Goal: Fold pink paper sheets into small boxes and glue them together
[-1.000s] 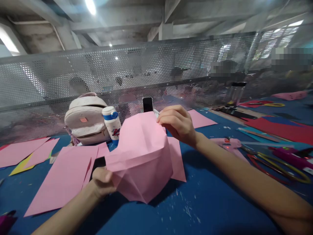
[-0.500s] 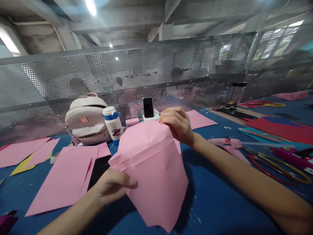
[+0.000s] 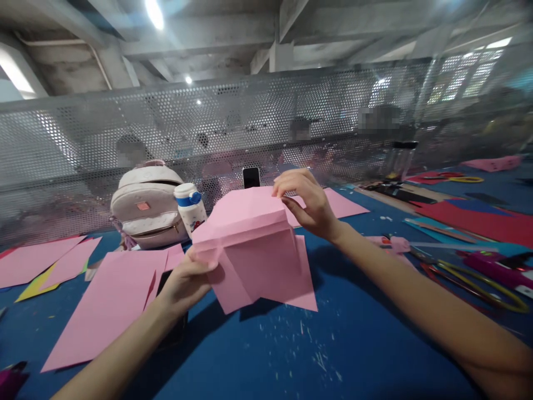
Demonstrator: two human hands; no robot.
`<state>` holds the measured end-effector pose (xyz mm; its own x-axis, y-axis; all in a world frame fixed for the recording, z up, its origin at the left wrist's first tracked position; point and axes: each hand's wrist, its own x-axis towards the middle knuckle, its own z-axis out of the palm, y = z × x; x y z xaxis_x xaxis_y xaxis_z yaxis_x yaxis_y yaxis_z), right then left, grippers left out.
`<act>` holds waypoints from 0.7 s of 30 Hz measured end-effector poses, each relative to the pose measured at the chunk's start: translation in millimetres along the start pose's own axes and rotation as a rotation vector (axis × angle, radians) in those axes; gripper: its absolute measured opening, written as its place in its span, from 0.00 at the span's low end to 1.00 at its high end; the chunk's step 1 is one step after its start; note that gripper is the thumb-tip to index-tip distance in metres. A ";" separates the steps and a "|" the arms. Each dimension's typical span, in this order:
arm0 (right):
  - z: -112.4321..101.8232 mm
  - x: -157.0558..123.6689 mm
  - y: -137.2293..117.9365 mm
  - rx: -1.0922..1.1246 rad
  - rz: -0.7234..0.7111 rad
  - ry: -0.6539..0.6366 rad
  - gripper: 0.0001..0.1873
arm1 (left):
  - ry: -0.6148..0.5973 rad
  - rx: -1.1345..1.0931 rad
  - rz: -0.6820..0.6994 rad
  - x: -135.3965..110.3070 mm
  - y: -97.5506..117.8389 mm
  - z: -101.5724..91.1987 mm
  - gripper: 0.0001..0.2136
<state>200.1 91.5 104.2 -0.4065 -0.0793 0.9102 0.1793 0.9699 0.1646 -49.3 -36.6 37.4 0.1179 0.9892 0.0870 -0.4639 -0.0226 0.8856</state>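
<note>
A folded piece of pink paper [image 3: 254, 222], with a crease band across its front, is held up over the blue table. My left hand [image 3: 185, 283] is closed on its left edge, thumb on top. At its upper right edge, the fingers of my right hand [image 3: 306, 203] are pinched on the paper. Another pink sheet [image 3: 307, 278] shows beneath the folded piece on the right. A dark flat phone-like object [image 3: 164, 280] lies partly hidden behind my left hand and forearm.
Pink sheets [image 3: 112, 300] lie on the left. A pale backpack [image 3: 145, 205] and a white bottle [image 3: 189, 208] stand behind. A small upright screen [image 3: 251, 176] is at the back. On the right lie a pink glue gun [image 3: 395, 244], scissors [image 3: 478, 283] and a purple tool [image 3: 495, 266].
The pink paper has tipped, its near lower part rising away from me so the table in front shows. My left hand has moved up slightly; my right hand stays at the upper right edge.
</note>
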 end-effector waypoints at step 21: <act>-13.7 23.8 -46.9 -0.501 -0.233 -0.295 0.11 | -0.050 0.230 -0.013 -22.7 -35.1 40.1 0.27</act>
<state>194.3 41.0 123.3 -0.7029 -0.1395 0.6975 0.4254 0.7035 0.5694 -0.5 -64.0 22.6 0.1690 0.9813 0.0920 -0.2506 -0.0475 0.9669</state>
